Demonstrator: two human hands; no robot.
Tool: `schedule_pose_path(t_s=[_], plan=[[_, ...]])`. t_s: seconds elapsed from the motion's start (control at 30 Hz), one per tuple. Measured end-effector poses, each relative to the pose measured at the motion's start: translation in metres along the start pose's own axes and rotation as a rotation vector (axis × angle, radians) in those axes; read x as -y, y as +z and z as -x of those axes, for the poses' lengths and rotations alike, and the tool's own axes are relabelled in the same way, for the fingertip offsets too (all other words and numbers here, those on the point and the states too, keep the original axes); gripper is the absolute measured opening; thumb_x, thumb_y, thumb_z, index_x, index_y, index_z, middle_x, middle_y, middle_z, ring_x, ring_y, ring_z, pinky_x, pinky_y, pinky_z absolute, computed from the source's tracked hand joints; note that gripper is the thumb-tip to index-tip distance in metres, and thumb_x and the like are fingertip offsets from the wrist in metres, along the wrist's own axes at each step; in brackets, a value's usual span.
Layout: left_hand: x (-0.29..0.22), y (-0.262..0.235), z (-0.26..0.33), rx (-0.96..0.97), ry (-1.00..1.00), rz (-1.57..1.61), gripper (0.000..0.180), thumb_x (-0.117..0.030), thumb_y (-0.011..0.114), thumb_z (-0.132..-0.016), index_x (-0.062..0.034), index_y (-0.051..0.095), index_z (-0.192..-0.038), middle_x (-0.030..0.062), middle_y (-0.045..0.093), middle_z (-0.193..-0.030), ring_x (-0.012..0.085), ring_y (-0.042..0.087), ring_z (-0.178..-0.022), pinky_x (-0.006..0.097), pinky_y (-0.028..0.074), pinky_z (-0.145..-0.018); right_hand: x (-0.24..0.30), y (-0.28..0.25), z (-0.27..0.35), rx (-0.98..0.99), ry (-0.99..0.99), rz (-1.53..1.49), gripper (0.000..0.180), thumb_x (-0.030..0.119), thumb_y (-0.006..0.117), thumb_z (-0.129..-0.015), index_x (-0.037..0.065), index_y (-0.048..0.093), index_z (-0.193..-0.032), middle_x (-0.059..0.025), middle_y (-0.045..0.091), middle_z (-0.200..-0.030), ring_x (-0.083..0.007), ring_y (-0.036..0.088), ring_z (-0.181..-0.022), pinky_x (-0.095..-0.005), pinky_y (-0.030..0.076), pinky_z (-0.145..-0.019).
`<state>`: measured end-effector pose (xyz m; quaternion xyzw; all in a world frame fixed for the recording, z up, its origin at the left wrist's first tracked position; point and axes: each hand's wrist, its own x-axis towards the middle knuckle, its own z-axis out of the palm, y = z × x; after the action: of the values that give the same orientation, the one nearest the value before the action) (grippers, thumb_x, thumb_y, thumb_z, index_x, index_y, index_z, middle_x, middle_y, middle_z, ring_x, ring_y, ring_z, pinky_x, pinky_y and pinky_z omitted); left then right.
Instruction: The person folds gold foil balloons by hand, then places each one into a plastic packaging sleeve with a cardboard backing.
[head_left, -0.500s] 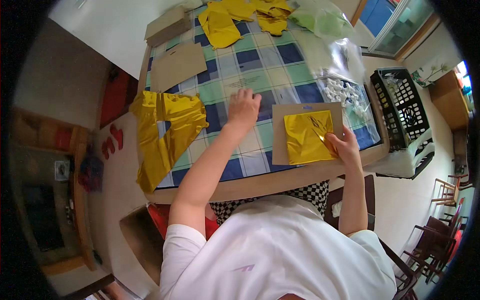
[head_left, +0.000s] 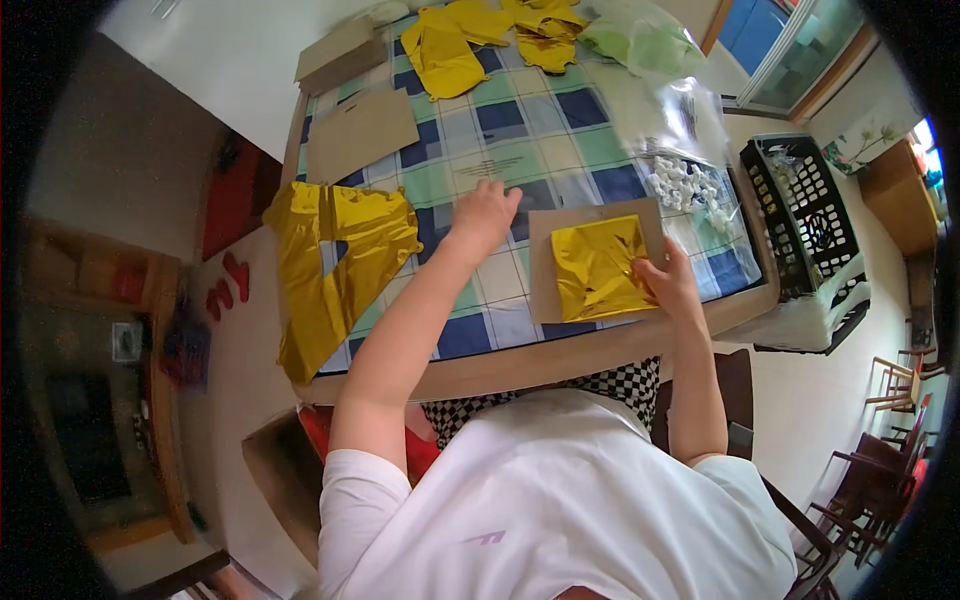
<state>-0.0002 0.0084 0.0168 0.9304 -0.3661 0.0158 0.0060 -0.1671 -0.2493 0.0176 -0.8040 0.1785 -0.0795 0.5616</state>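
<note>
My right hand [head_left: 672,280] grips the right edge of a tan cardboard sheet [head_left: 541,262], its thumb pressing on the folded gold foil balloon [head_left: 600,268] that lies on the card. Left of it, my left hand [head_left: 484,216] is bent with its fingertips down on the near part of a clear plastic bag [head_left: 490,165] lying flat on the checked cloth. The fingers look closed on the bag's film, though their tips are partly hidden. A flat, unfolded gold foil balloon [head_left: 345,250] lies to the left, hanging over the table's front edge.
Another cardboard sheet [head_left: 362,132] and a cardboard stack [head_left: 340,55] lie at the far left. More gold foil balloons [head_left: 445,60] are at the back. White small pieces [head_left: 685,185] and clear bags [head_left: 690,115] lie right. A black crate [head_left: 795,215] stands beyond the table.
My right hand has brought the cardboard and folded balloon slightly left, closer to my left hand. My left hand stays at the clear bag, nearly in place. The view has shifted slightly.
</note>
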Motion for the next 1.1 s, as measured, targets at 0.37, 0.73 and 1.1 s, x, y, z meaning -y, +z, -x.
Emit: schedule_pose_path(t_s=[0.37,0.73,1.1], plan=[[-0.032,0.002,-0.004,-0.24,-0.063,0.319,0.013,-0.018,0.062,-0.084,-0.0053,0.059,-0.082,0.0115,0.064,-0.08,0.032,0.064,-0.079,0.044,0.053,-0.068,-0.021,0.027,0.001,0.158,0.05,-0.029,0.047,0.006,0.071,-0.083,-0.001,0.05,-0.124,-0.0096,0.068,-0.097,-0.014,0.062,-0.085,-0.0287,0.051,-0.072],[-0.044,0.011,0.007,-0.339,0.031,0.343,0.01,-0.016,0.063,-0.084,-0.0086,0.056,-0.086,0.0069,0.06,-0.084,0.0274,0.061,-0.086,0.042,0.053,-0.069,0.016,0.058,0.015,0.111,0.008,0.099,0.066,0.002,0.071,-0.079,0.01,0.04,-0.136,-0.015,0.069,-0.101,-0.0213,0.066,-0.09,-0.0326,0.051,-0.08],[-0.05,0.016,0.01,-0.396,-0.002,0.356,0.008,-0.012,0.063,-0.082,-0.0085,0.057,-0.083,0.0057,0.058,-0.083,0.0264,0.06,-0.085,0.04,0.053,-0.068,0.0,0.062,0.004,0.191,0.009,0.128,0.066,-0.001,0.07,-0.079,0.011,0.04,-0.136,-0.0116,0.068,-0.099,-0.0156,0.063,-0.087,-0.0291,0.051,-0.076]])
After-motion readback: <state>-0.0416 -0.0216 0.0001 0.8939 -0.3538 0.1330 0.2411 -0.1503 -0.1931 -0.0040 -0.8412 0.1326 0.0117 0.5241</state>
